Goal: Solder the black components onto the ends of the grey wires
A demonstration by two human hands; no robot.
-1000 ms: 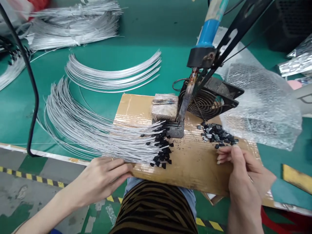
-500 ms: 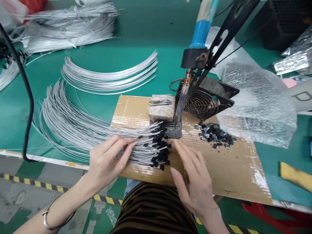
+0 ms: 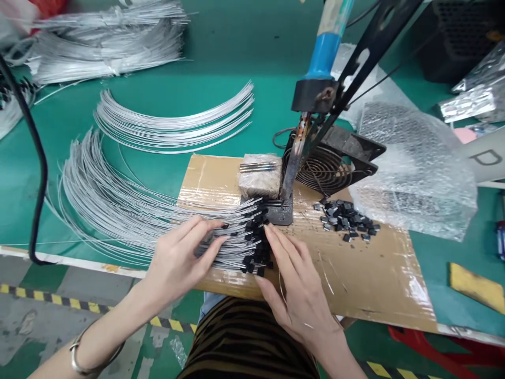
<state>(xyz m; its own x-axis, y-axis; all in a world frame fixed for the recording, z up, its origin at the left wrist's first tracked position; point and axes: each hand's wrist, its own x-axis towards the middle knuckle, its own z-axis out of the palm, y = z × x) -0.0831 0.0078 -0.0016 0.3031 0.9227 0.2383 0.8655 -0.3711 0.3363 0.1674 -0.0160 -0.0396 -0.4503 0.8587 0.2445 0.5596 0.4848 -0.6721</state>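
Note:
A thick bundle of grey wires curves across the bench onto the cardboard, its right ends carrying small black connectors. My left hand rests on the wires just left of these ends, thumb and index finger spread a little apart. At the other side, my right hand is open, fingertips against the connector ends and thumb near the lowest ones. Directly behind the connectors, a soldering iron points downward in a black bracket, its tip over a dark metal plate.
Loose black connectors lie in a pile to the right. Behind stand a wrapped block with metal tips on it and a fan. A second wire bundle, bubble wrap and a yellow sponge lie around.
My right hand has moved left, up against the connector ends. My left hand has shifted slightly right, its thumb and index finger now wider apart.

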